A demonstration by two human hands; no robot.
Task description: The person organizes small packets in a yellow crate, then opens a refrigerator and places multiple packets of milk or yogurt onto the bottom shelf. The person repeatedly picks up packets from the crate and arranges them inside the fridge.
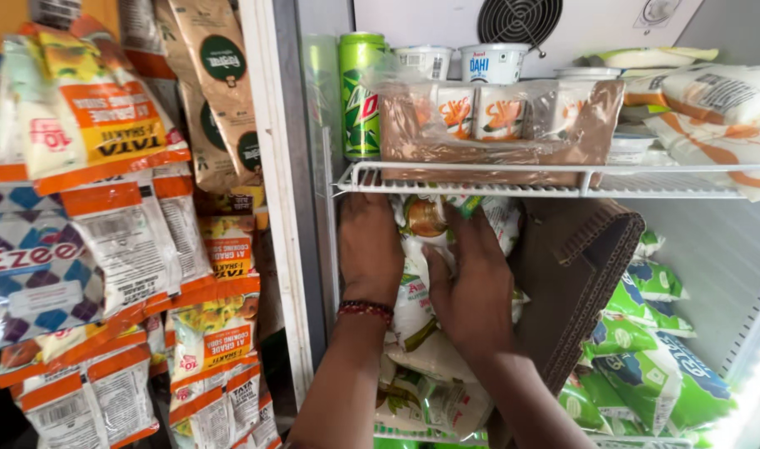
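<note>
Pouches [417, 274] in white and green plastic, stacked upright under the wire shelf [546, 179] of an open fridge, are pressed between two bare hands. The left hand [369, 245] is laid flat against the left side of the stack, close to the fridge's inner wall, with the fingers [356, 208] pointing up and held together; a dark red beaded band [366, 309] is worn at its wrist. The right hand [475, 287] is spread over the front of the stack, its fingers [467, 229] wide and pressed on the plastic, so that nothing is gripped but the pouches are touched by both palms. Both forearms are raised from the bottom edge of the view and angled inward. Just to the right of the right hand a bent piece of brown cardboard [579, 274] is leaned against the stack, and beyond it green and white pouches [646, 349] are piled toward the lit right wall. On the wire shelf above, a cardboard tray [413, 137] wrapped in clear film is set with small cups, a green can [360, 91] is stood at its left, white tubs [495, 62] are placed behind, and white and orange bags [712, 116] are laid at the right. A round fan grille [517, 18] is seen in the back panel. Outside the fridge, to the left, hanging strips of orange, white and yellow sachets [122, 224] are crowded together.
</note>
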